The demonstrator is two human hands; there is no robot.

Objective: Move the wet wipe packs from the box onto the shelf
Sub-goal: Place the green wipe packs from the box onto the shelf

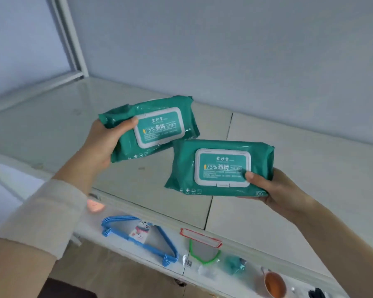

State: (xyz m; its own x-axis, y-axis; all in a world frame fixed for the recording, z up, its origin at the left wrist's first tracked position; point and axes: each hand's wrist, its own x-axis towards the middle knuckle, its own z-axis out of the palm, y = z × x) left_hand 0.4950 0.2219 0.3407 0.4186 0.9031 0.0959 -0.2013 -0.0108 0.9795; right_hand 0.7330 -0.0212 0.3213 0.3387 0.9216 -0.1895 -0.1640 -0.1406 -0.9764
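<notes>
Two green wet wipe packs with white-rimmed lids are held in the air above the white shelf board (52,125). My left hand (101,145) grips the left end of the upper pack (153,127), thumb on its top face. My right hand (276,190) grips the right end of the lower pack (220,168), thumb on the lid's corner. The two packs are close, almost touching at one corner. Both are tilted, labels facing me. The box is not in view.
The shelf board runs back to a pale wall (224,50), with a white upright post (71,37) at the far left. On the lower shelf lie blue hangers (138,237), a green-framed item (205,252) and an orange cup (275,283).
</notes>
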